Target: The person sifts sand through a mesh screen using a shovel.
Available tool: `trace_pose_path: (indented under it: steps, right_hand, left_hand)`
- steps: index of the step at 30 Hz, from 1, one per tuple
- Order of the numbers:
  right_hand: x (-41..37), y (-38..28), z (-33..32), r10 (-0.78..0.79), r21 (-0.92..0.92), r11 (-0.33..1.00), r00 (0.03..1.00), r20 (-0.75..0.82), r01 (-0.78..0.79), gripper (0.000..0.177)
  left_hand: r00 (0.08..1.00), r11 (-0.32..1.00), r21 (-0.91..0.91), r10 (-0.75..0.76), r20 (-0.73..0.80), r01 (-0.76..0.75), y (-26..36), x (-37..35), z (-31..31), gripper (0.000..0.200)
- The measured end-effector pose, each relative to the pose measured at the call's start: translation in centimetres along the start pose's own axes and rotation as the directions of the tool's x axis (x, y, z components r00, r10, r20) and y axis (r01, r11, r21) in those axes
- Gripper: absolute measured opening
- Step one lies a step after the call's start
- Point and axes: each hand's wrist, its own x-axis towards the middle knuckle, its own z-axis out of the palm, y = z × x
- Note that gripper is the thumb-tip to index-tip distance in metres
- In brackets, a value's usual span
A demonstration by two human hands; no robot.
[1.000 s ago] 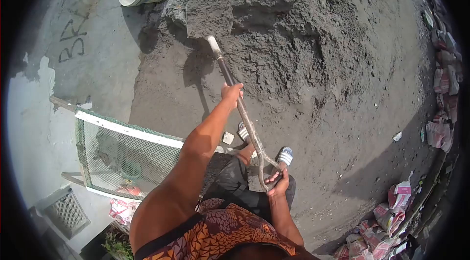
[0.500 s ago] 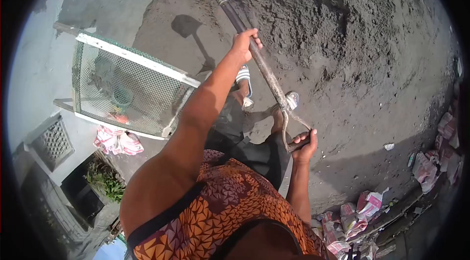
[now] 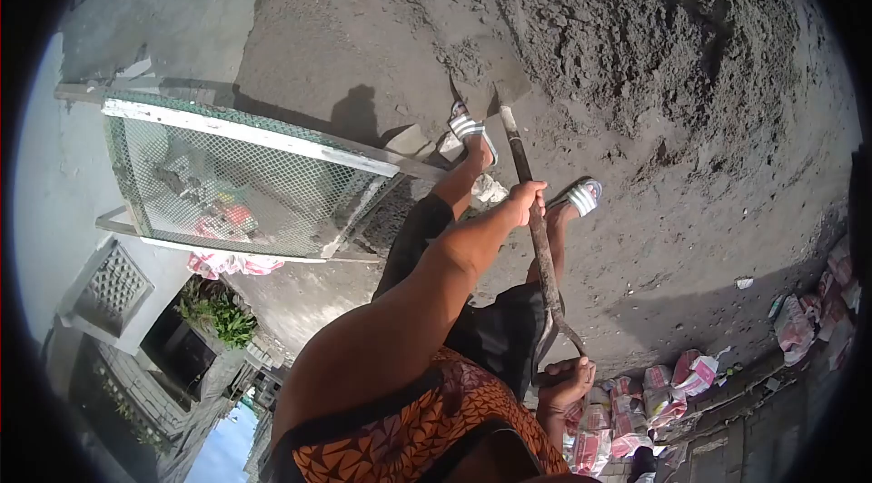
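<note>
A long-handled shovel (image 3: 543, 251) slants down and away from my body. My left hand (image 3: 529, 200) is closed around the middle of its shaft. Lower in the view, my right hand (image 3: 569, 383) grips the crosspiece at the split end of the handle. The shovel's blade (image 3: 504, 81) is down at the ground, just beyond my sandalled feet, with some grey sand about it. Beside it rises a large heap of damp grey sand (image 3: 627, 56).
To the left stands a green mesh screen in a white frame (image 3: 245, 129), close to a painted wall (image 3: 182, 1). Broken blocks (image 3: 411, 141) lie between the screen and my left foot (image 3: 472, 133). Crumpled paper sacks (image 3: 627, 415) line the lower right edge.
The shovel blade has come down from the upper left to the ground near my feet. Both hands have moved lower in view, still on the handle. The view has shifted.
</note>
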Motion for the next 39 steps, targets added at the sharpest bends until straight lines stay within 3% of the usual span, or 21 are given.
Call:
trace_pose_path:
  steps: [1, 3, 4, 5, 7, 10, 11, 14, 17, 19, 21, 22, 23, 25, 27, 28, 29, 31, 34, 37, 39]
  right_hand:
    - [1.0, 1.0, 3.6, -0.109, -0.028, 0.993, 0.992, 0.056, 0.111, 0.034]
    - [3.2, 2.3, 6.9, -0.029, 0.070, 0.997, 0.999, 0.041, 0.026, 0.034]
    - [3.9, 2.8, 7.3, -0.018, 0.115, 0.993, 0.997, 0.068, 0.010, 0.034]
    - [4.4, 2.1, 8.5, 0.024, -0.038, 0.999, 0.998, 0.055, -0.022, 0.035]
    - [8.1, 4.8, 8.8, -0.054, 0.065, 0.997, 0.998, 0.044, 0.051, 0.036]
    - [9.2, 7.0, 10.4, 0.000, 0.114, 0.993, 0.993, 0.121, -0.014, 0.034]
    - [9.0, 7.5, 12.1, -0.010, 0.231, 0.973, 0.992, 0.129, -0.020, 0.033]
    - [8.3, 9.0, 16.1, 0.010, 0.157, 0.987, 0.987, 0.161, -0.035, 0.031]
    - [6.2, 6.7, 19.8, 0.054, 0.184, 0.979, 0.981, 0.186, -0.089, 0.031]
    - [5.8, 7.9, 20.5, -0.062, 0.301, 0.954, 0.972, 0.228, -0.010, 0.030]
    - [5.0, 7.2, 20.3, 0.000, 0.368, 0.925, 0.970, 0.244, -0.092, 0.029]
    - [3.6, 4.7, 20.2, 0.124, 0.344, 0.916, 0.960, 0.251, -0.208, 0.032]
    - [3.6, 5.4, 20.4, 0.226, 0.452, 0.816, 0.918, 0.326, -0.361, 0.036]
    - [1.6, 3.0, 21.0, 0.255, 0.520, 0.688, 0.840, 0.479, -0.506, 0.036]
    - [2.9, 1.3, 21.2, 0.375, 0.415, 0.406, 0.563, 0.737, -0.814, 0.036]
    - [3.6, 0.1, 21.1, 0.432, 0.306, 0.217, 0.372, 0.821, -0.927, 0.036]
    - [4.3, -0.2, 20.7, 0.434, 0.268, 0.211, 0.335, 0.836, -0.940, 0.037]
    - [4.1, -3.9, 18.0, 0.349, 0.228, 0.472, 0.418, 0.839, -0.851, 0.037]
    - [7.7, -4.9, 10.6, 0.093, 0.349, 0.723, 0.584, 0.807, -0.597, 0.036]
    - [10.4, -4.0, -0.4, 0.006, 0.425, 0.857, 0.832, 0.555, -0.290, 0.039]
    - [10.8, -2.5, -8.0, -0.154, 0.315, 0.949, 0.907, 0.393, 0.025, 0.036]
  left_hand:
    - [0.999, 0.998, 0.044, -0.035, 0.015, 0.034, 5.2, 0.3, -0.2, 0.030]
    - [0.999, 0.997, 0.075, 0.039, -0.037, -0.036, 9.9, 2.3, -0.6, 0.027]
    - [0.995, 0.994, 0.080, 0.074, -0.065, -0.069, 10.0, 3.3, -0.6, 0.025]
    - [0.992, 0.992, 0.073, 0.103, -0.067, -0.098, 10.1, 4.6, -1.1, 0.023]
    - [0.983, 0.982, 0.077, 0.176, -0.061, -0.171, 12.0, 5.1, -0.7, 0.014]
    - [0.963, 0.959, 0.081, 0.270, 0.013, -0.270, 13.2, 7.8, -4.8, 0.014]
    - [0.938, 0.937, 0.063, 0.338, 0.073, -0.343, 15.4, 7.9, -4.6, 0.014]
    - [0.941, 0.927, 0.209, 0.331, -0.067, -0.311, 22.3, 6.0, -5.1, 0.021]
    - [0.929, 0.924, 0.208, 0.349, -0.124, -0.320, 28.1, 3.5, -5.0, 0.031]
    - [0.904, 0.888, 0.247, 0.419, -0.086, -0.388, 30.7, -0.4, -4.0, 0.028]
    - [0.859, 0.835, 0.314, 0.502, -0.100, -0.452, 31.8, -6.2, -1.4, 0.012]
    - [0.809, 0.786, 0.335, 0.578, -0.103, -0.519, 31.5, -9.9, 0.3, 0.012]
    - [0.747, 0.724, 0.358, 0.657, -0.099, -0.590, 32.1, -13.7, 2.3, 0.012]
    - [0.648, 0.600, 0.380, 0.762, -0.002, -0.704, 33.2, -20.8, 5.5, 0.022]
    - [0.309, 0.211, 0.391, 0.928, 0.209, -0.896, 32.8, -28.6, 8.2, 0.037]
    - [0.177, 0.088, 0.378, 0.962, 0.206, -0.921, 32.2, -32.2, 9.6, 0.037]
    - [0.111, 0.035, 0.341, 0.972, 0.205, -0.939, 30.9, -35.3, 10.7, 0.036]
    - [0.054, -0.042, 0.265, 0.937, 0.344, -0.963, 30.2, -36.8, 10.5, 0.034]
    - [0.285, 0.227, 0.219, 0.914, 0.290, -0.949, 23.7, -36.4, 10.2, 0.022]
    - [0.519, 0.532, -0.107, 0.845, 0.133, -0.840, 15.2, -30.2, 10.6, 0.020]
    - [0.663, 0.672, -0.100, 0.741, 0.105, -0.734, 6.2, -23.2, 10.3, 0.026]
